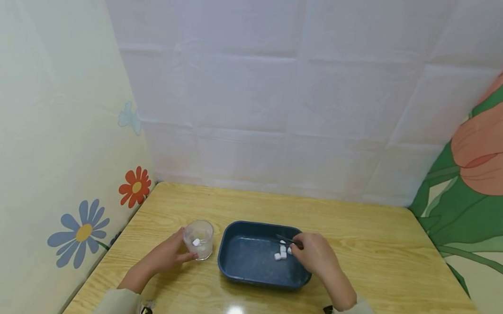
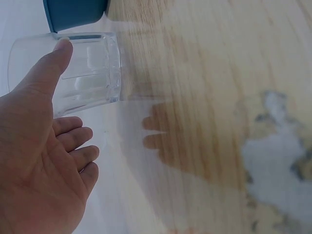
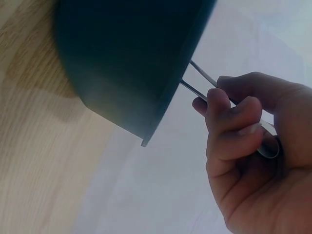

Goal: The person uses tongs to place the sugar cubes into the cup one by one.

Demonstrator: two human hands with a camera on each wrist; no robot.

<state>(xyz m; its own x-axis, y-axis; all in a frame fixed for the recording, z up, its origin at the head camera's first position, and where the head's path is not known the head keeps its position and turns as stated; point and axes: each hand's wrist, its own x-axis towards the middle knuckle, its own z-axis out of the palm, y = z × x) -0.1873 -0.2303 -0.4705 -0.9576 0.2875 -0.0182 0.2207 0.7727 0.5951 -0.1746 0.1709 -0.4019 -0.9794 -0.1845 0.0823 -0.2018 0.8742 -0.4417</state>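
Gripping tweezers [image 1: 289, 239]: Your R hand [image 1: 315, 255] pinches them over the R end of the dark-blue tray [image 1: 246, 261], thumb & fingers clamped on the metal; if tips meet, can't tell.
White cubes [image 1: 283, 255]: Approx. five small ones sit inside the tray, R half, nr. the tips. Prob. v. light, maybe soft or crumbly; take each by two opposite flat sides, w/ a gentle squeeze.
Tweezers' feel: Thin, prob. springy & smooth; best held mid-arm, as too hard a pinch could shoot a cube off.
Clear glass [image 1: 199, 233]: Upright on the wood-grain table [image 1: 391, 259], L of the tray & apart from it, w/ a white piece [image 1: 196, 242] inside. Looks slick & breakable; steady it low on its side.
L hand [image 1: 167, 254]: Your thumb lies against the glass, the four fingers loosely bent beside it; whether the index touches, can't tell.
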